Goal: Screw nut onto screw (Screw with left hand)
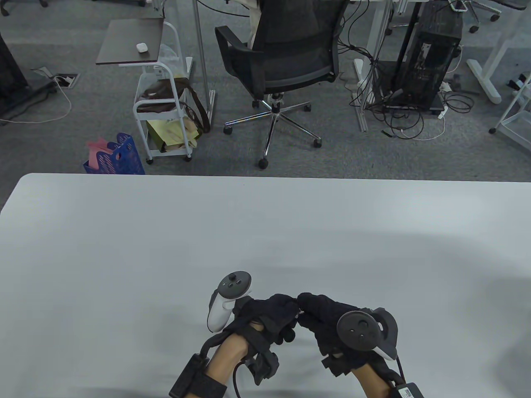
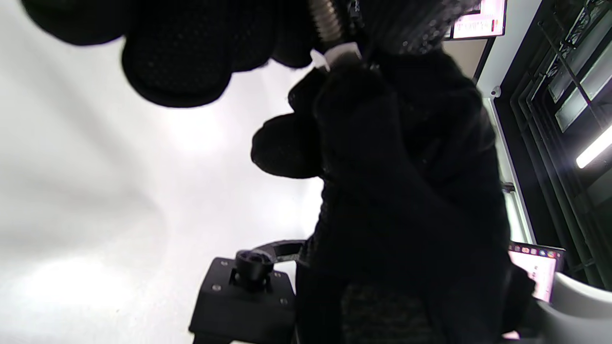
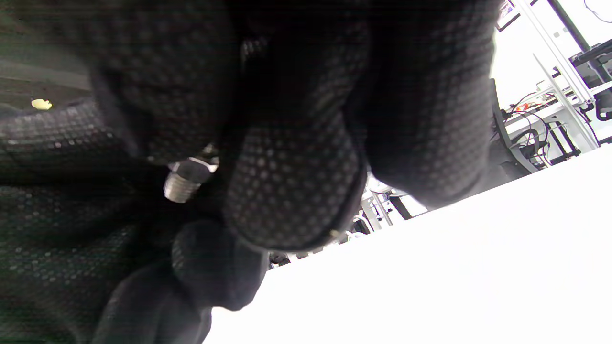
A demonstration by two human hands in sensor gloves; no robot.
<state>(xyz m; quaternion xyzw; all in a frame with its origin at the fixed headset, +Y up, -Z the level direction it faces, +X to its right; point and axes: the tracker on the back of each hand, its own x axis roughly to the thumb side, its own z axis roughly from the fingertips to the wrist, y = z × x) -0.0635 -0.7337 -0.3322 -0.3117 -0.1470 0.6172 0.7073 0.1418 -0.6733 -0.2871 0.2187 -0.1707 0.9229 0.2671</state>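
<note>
Low in the table view my two gloved hands meet fingertip to fingertip over the white table. Between them is a small metal screw with its nut. In the left wrist view the threaded shaft runs up among my left hand's curled fingers. The pale hex nut sits against the right hand. The right wrist view shows the nut with a short threaded end sticking out, pinched by my right hand's fingers. The screw's head is hidden.
The table's far edge lies well beyond the hands. Behind it stand a black office chair, a white cart and a blue basket on the floor.
</note>
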